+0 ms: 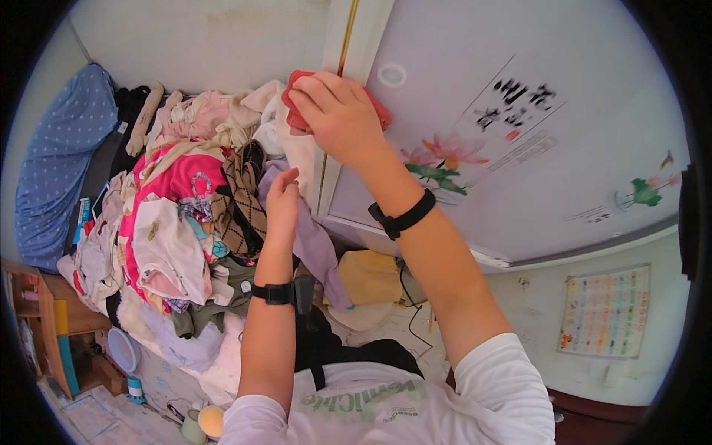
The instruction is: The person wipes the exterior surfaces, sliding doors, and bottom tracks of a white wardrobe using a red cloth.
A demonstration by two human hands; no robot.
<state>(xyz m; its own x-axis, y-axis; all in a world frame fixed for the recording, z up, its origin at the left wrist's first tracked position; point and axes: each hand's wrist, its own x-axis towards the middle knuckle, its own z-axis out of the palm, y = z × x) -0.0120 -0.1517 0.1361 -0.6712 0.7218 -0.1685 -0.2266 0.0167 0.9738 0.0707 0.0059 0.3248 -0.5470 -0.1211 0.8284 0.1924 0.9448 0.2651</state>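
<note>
My right hand [342, 119] is shut on a folded red cloth [297, 114], its fingers spread over it. The cloth lies against the white frame [364, 39] at the edge of a pale lilac door panel [434, 72] with a lotus print. Part of the cloth is hidden under my palm. Lower and to the left, my left hand [282, 203] is raised in front of a lilac cloth [311, 245], thumb and finger a little apart. I see nothing in it. Both wrists wear black straps.
A big heap of clothes [172, 222] fills the left side, beside a blue patterned cushion [61, 167]. Below the panel are a yellow cloth-like item [370, 277] and a black cable [414, 328]. Wooden shelves [83, 322] and a blue basin [123, 349] stand at lower left.
</note>
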